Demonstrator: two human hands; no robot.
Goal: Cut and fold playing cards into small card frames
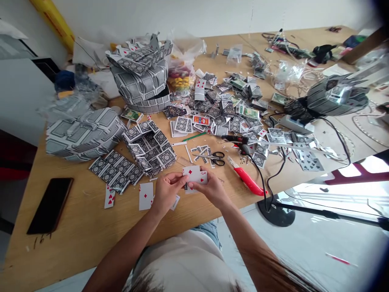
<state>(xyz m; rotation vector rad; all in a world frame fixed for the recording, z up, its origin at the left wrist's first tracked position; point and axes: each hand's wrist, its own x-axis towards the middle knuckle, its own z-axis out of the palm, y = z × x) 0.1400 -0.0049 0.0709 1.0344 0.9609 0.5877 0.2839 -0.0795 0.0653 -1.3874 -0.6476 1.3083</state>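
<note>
Between my two hands, near the table's front edge, are a few playing cards (pixel 194 174) with red diamonds and a 3 facing up. My left hand (pixel 168 188) pinches their left side with thumb and fingers. Over on the right side, my right hand (pixel 211 184) grips them the same way. A diamond card (pixel 146 196) lies flat just left of my left hand, and a strip of heart card (pixel 110 197) sits farther left. Beyond my hands stands an open box woven from cards (pixel 148 148), beside a flat panel of joined cards (pixel 115 171).
Scissors (pixel 209 157), a red-handled cutter (pixel 247 178) and a glue gun (pixel 235 140) with a trailing cord lie to the right. Loose cards (pixel 225 109) heap behind. Larger woven card pieces (pixel 85 134) stand at left. A phone (pixel 51 206) rests near the left edge.
</note>
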